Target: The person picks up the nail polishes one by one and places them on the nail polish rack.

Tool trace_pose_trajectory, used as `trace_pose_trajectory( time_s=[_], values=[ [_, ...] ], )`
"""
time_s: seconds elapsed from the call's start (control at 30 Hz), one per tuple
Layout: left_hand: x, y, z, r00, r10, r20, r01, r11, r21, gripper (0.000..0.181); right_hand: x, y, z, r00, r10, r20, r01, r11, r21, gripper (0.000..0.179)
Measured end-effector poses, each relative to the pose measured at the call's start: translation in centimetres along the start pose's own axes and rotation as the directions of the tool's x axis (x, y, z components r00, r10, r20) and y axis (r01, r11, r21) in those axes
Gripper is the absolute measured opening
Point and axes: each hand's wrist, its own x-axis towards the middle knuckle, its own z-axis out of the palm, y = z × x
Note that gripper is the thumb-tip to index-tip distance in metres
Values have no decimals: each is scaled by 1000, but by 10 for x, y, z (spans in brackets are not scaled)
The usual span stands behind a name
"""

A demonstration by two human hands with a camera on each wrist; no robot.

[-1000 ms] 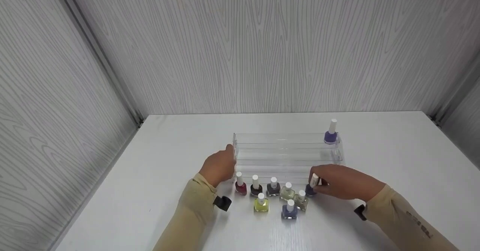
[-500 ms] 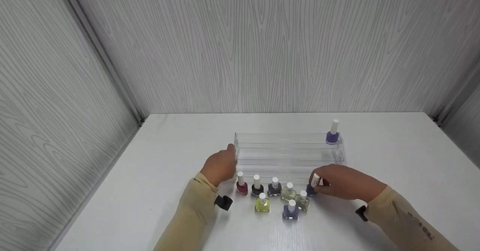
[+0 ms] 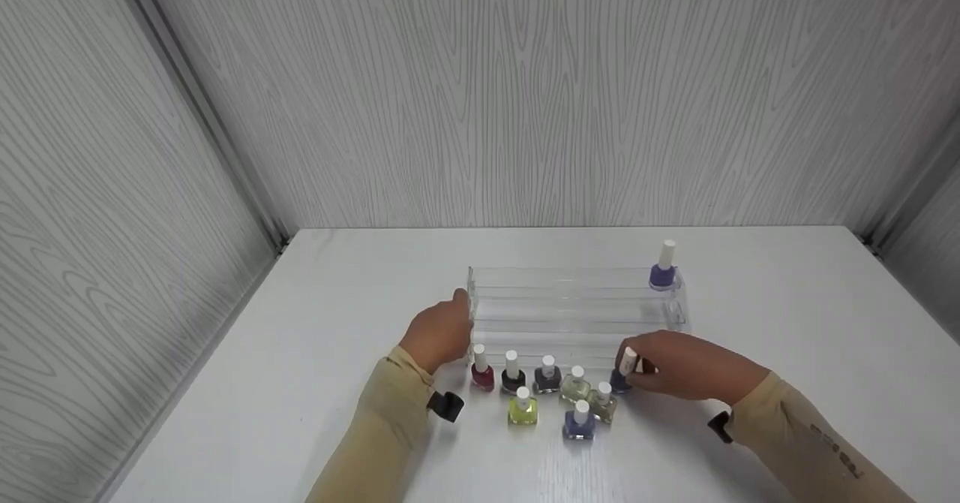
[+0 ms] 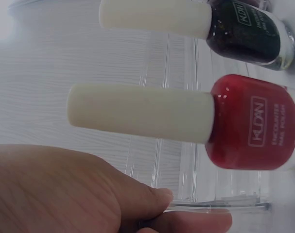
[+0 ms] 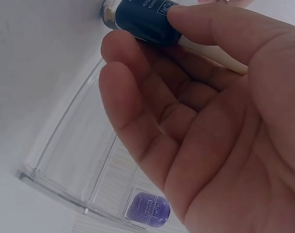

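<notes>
My left hand [image 3: 439, 334] pinches the left end panel of a clear acrylic tiered rack [image 3: 562, 326] between thumb and finger. At the rack's front right, my right hand [image 3: 681, 364] holds a dark teal-blue nail polish bottle [image 5: 145, 20], its thumb on the glass and its fingers curled behind. That bottle stands upright, low at the table. A purple nail polish bottle [image 3: 662, 275] is on the rack's top tier at the right end. Close to my left hand are a red nail polish bottle [image 4: 254, 124] and a black one [image 4: 244, 34].
Before the rack stand a dark grey bottle [image 3: 547, 378], a pale clear bottle [image 3: 575, 389] and an olive-tinted bottle [image 3: 602, 407]. Nearer me are a yellow bottle [image 3: 523, 411] and a slate-blue bottle [image 3: 579, 425]. A grey wood-grain wall [image 3: 525, 97] rises behind the white table [image 3: 337, 323].
</notes>
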Motion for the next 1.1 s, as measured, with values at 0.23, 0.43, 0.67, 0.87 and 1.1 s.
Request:
trace_pose_trajectory(
  time_s=[0.23, 0.43, 0.67, 0.87, 1.1],
  values=[
    [1, -3, 2, 1000, -11, 10, 11, 1000, 1, 44, 4, 1, 1, 1000, 17, 19, -17, 1000, -2, 9],
    [0, -3, 2, 999, 21, -37, -20, 1000, 5, 43, 4, 2, 0, 1000, -4, 14, 4, 1000, -2, 11],
    [2, 0, 2, 1000, -2, -4, 2, 1000, 3, 46, 0, -1, 0, 999, 31, 22, -31, 999, 22, 10],
    [1, -1, 2, 1000, 12, -11, -11, 1000, 19, 45, -1, -2, 0, 1000, 22, 18, -23, 1000, 16, 8],
    [1, 0, 1, 1000, 8, -1, -8, 1000, 3, 46, 0, 0, 0, 1000, -30, 0, 30, 999, -15, 14]
  ],
)
